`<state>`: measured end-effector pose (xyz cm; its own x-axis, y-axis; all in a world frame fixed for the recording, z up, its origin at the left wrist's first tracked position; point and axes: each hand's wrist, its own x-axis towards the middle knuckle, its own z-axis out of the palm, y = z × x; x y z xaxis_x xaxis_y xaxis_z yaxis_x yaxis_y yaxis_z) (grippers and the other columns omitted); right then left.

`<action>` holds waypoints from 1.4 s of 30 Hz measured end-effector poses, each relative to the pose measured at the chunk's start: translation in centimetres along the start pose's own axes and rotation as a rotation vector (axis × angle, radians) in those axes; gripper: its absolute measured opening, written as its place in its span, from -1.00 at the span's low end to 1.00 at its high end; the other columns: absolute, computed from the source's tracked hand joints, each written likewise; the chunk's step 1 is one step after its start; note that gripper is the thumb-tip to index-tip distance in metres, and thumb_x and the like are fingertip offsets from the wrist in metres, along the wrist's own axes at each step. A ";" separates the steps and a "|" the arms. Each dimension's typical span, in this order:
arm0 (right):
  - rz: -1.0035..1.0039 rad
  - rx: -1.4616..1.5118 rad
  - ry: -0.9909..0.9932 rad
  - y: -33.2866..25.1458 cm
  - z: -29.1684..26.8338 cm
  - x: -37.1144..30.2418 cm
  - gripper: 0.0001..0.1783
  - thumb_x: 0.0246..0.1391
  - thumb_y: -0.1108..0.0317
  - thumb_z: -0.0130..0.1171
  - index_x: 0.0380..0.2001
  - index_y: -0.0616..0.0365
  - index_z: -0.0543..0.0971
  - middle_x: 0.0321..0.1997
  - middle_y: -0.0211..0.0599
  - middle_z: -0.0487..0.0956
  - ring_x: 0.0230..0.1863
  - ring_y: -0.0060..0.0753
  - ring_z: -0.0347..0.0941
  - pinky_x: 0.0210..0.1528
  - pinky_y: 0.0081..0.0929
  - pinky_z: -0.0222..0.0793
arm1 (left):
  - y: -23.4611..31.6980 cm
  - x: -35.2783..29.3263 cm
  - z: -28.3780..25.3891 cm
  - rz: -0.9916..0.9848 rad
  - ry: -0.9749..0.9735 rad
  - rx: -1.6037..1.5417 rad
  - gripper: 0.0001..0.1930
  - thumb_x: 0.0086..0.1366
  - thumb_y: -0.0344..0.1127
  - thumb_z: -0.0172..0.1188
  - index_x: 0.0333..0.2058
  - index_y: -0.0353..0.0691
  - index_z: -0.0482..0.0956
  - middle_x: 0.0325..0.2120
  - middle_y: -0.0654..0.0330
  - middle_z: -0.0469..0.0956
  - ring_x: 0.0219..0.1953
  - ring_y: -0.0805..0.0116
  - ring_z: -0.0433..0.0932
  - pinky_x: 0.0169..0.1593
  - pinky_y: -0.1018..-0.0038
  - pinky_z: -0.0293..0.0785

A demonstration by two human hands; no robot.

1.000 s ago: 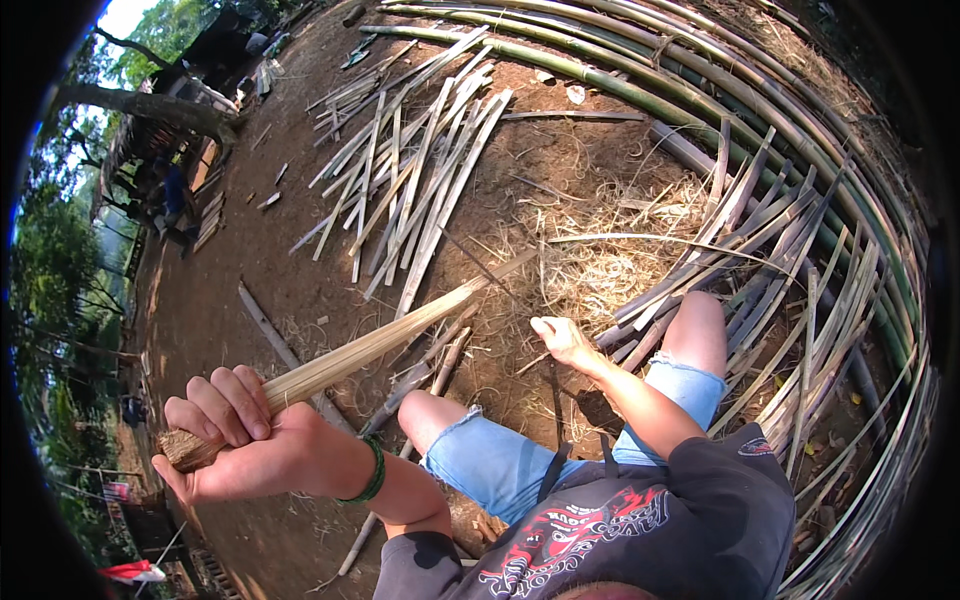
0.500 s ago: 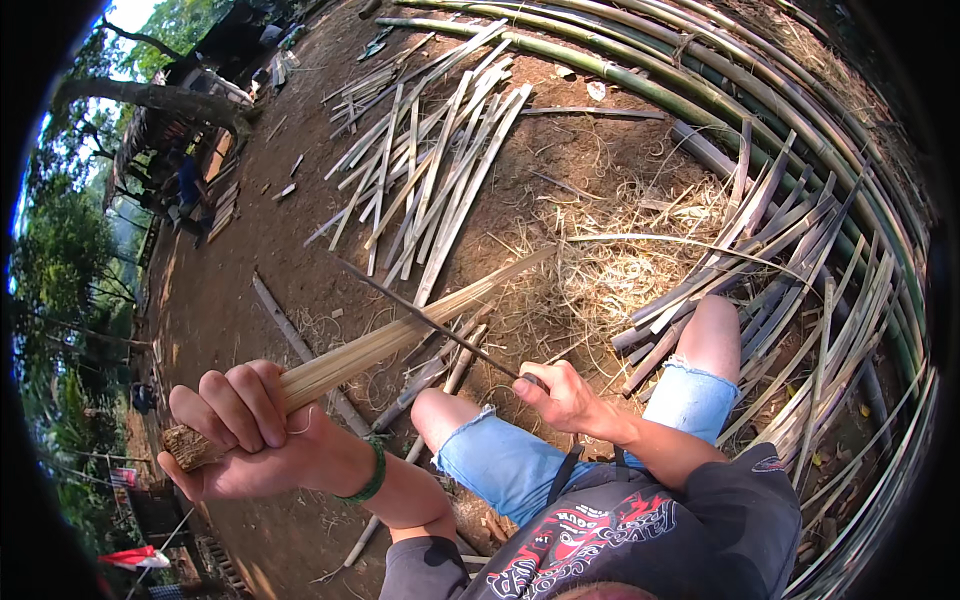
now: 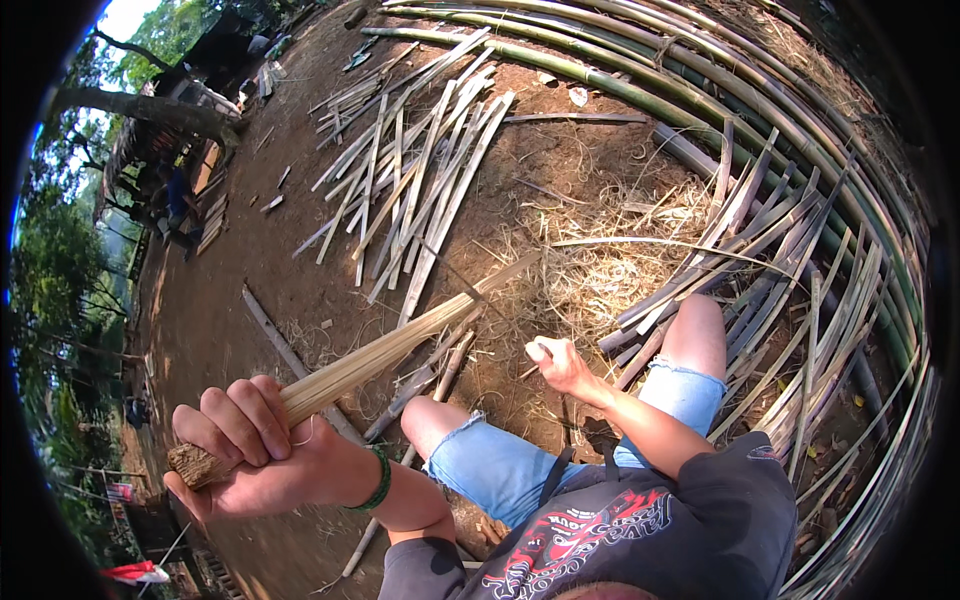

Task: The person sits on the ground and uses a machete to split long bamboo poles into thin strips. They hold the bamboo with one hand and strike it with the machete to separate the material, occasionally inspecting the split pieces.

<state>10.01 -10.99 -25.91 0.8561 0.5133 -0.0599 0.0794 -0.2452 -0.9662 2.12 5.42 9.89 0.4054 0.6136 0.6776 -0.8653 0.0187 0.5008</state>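
My left hand (image 3: 250,440) is wrapped round the knobby brown end of a long pale wooden stick (image 3: 380,352). The stick slants up to the right, and its far end tapers over a heap of curled shavings. My right hand (image 3: 562,366), right of the stick, is closed on the handle of a long thin knife (image 3: 452,266), which the fingers mostly hide. Motion smears the blade, which crosses the stick near its far part; whether it touches the wood I cannot tell.
Pale split strips (image 3: 425,180) lie piled ahead. Fine shavings (image 3: 610,270) cover the soil beyond my knees. Dark split bamboo pieces (image 3: 745,250) and long green bamboo poles (image 3: 590,72) lie to the right and far side. A person (image 3: 180,198) is at the far left near a shelter.
The knife has moved up and right along the stick, toward its tapered end, and is now blurred. My right hand has gone slightly up and right. The left hand keeps its hold.
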 end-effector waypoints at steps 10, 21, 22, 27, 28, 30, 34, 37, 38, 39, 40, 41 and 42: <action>0.677 -0.144 0.041 13.2 -1.0 6.9 -0.16 0.17 -0.34 -0.15 -0.25 0.38 0.62 -0.13 0.35 0.55 0.08 0.10 0.48 0.13 -0.13 0.30 | -0.3 0.3 -0.8 0.041 0.201 0.057 -0.44 0.26 0.26 -0.11 -0.69 -0.03 0.07 -0.88 0.40 0.02 -0.87 0.61 -0.09 -0.75 0.64 -0.21; 0.613 -0.464 0.002 17.1 -2.9 1.3 -0.12 0.18 -0.29 -0.21 -0.22 0.51 0.58 -0.10 0.41 0.51 0.11 0.24 0.42 0.19 -0.08 0.26 | 5.2 -9.7 -3.1 0.142 -0.026 0.091 -0.45 0.29 0.24 -0.15 -0.66 -0.09 0.16 -0.89 0.34 0.15 -0.90 0.54 0.05 -0.77 0.59 -0.06; 0.758 -0.325 -0.016 18.2 -3.6 1.5 -0.13 0.18 -0.29 -0.21 -0.21 0.50 0.58 -0.08 0.41 0.50 0.12 0.23 0.41 0.19 -0.08 0.26 | 4.7 -11.1 -3.8 0.153 -0.007 0.071 -0.44 0.29 0.24 -0.15 -0.66 -0.10 0.16 -0.89 0.34 0.15 -0.90 0.54 0.06 -0.78 0.59 -0.06; 0.816 -0.312 -0.105 18.5 -1.5 1.1 -0.13 0.21 -0.28 -0.25 -0.21 0.50 0.57 -0.10 0.36 0.54 0.08 0.21 0.45 0.16 -0.11 0.30 | 6.5 -14.0 -3.7 0.225 0.022 0.189 -0.45 0.33 0.20 -0.19 -0.67 -0.11 0.15 -0.90 0.34 0.13 -0.90 0.51 0.08 -0.78 0.54 -0.04; 0.790 -0.335 -0.087 20.2 -2.1 1.3 -0.13 0.21 -0.28 -0.26 -0.19 0.51 0.57 -0.06 0.40 0.50 0.13 0.24 0.41 0.20 -0.11 0.26 | 6.5 -14.5 -3.9 0.211 0.025 0.206 -0.45 0.33 0.19 -0.19 -0.67 -0.10 0.15 -0.90 0.34 0.13 -0.90 0.50 0.08 -0.77 0.53 -0.03; 0.718 -0.399 -0.059 22.9 -2.6 1.5 -0.11 0.20 -0.29 -0.26 -0.17 0.53 0.55 -0.05 0.43 0.48 0.14 0.28 0.38 0.22 -0.08 0.23 | 6.3 -14.7 -3.5 0.200 0.042 0.161 -0.47 0.32 0.18 -0.18 -0.67 -0.10 0.14 -0.90 0.34 0.14 -0.91 0.50 0.09 -0.78 0.52 0.00; 0.733 -0.383 -0.047 23.4 -2.2 1.5 -0.10 0.20 -0.29 -0.26 -0.17 0.54 0.55 -0.05 0.44 0.47 0.15 0.27 0.37 0.22 -0.08 0.22 | 6.5 -15.3 -4.1 0.193 0.036 0.173 -0.47 0.31 0.19 -0.16 -0.67 -0.09 0.14 -0.90 0.34 0.15 -0.92 0.50 0.10 -0.81 0.53 0.01; 0.715 -0.367 -0.039 22.8 -2.1 1.2 -0.11 0.20 -0.29 -0.24 -0.23 0.55 0.56 -0.10 0.43 0.50 0.10 0.25 0.42 0.17 -0.08 0.27 | 6.3 -15.0 -3.6 0.208 0.048 0.137 -0.46 0.31 0.20 -0.16 -0.68 -0.10 0.14 -0.91 0.34 0.15 -0.92 0.51 0.09 -0.82 0.54 0.01; 0.696 -0.370 -0.040 22.3 -2.1 1.3 -0.11 0.20 -0.29 -0.24 -0.25 0.55 0.57 -0.13 0.43 0.52 0.08 0.24 0.44 0.15 -0.08 0.29 | 6.2 -15.1 -3.6 0.217 0.077 0.118 -0.42 0.31 0.22 -0.15 -0.71 -0.11 0.14 -0.91 0.34 0.14 -0.92 0.50 0.11 -0.82 0.56 0.01; 0.730 -0.352 -0.033 21.9 -2.2 1.2 -0.11 0.20 -0.28 -0.23 -0.27 0.55 0.57 -0.15 0.43 0.53 0.05 0.24 0.46 0.13 -0.08 0.30 | 6.2 -15.2 -3.6 0.226 0.106 0.100 -0.38 0.31 0.24 -0.14 -0.75 -0.12 0.13 -0.91 0.33 0.14 -0.92 0.50 0.12 -0.82 0.57 0.02; 0.756 -0.334 -0.052 19.7 -1.3 0.8 -0.11 0.20 -0.28 -0.23 -0.28 0.55 0.58 -0.18 0.42 0.54 0.02 0.23 0.48 0.10 -0.08 0.32 | 6.5 -15.5 -3.7 0.246 0.139 0.107 -0.34 0.31 0.26 -0.14 -0.79 -0.14 0.13 -0.92 0.33 0.13 -0.92 0.49 0.14 -0.83 0.58 0.03; 0.788 -0.311 -0.045 17.9 -1.3 0.7 -0.12 0.20 -0.28 -0.22 -0.30 0.54 0.58 -0.21 0.42 0.55 -0.01 0.23 0.50 0.08 -0.08 0.34 | 6.6 -15.6 -3.7 0.248 0.149 0.112 -0.33 0.31 0.26 -0.13 -0.80 -0.14 0.12 -0.92 0.33 0.13 -0.92 0.49 0.14 -0.83 0.58 0.03; 0.588 -0.465 0.089 19.1 -0.4 0.3 -0.10 0.21 -0.31 -0.23 -0.52 0.48 0.57 -0.57 0.14 0.57 -0.50 -0.02 0.58 -0.36 -0.19 0.45 | 6.7 -15.7 -3.7 0.251 0.160 0.122 -0.33 0.31 0.26 -0.13 -0.81 -0.14 0.12 -0.92 0.32 0.14 -0.92 0.49 0.14 -0.83 0.58 0.03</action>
<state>11.94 -15.83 -44.24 0.8602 0.1275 -0.4937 -0.2129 -0.7901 -0.5749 -11.13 -1.17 0.56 0.1237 0.7035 0.6998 -0.8869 -0.2379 0.3960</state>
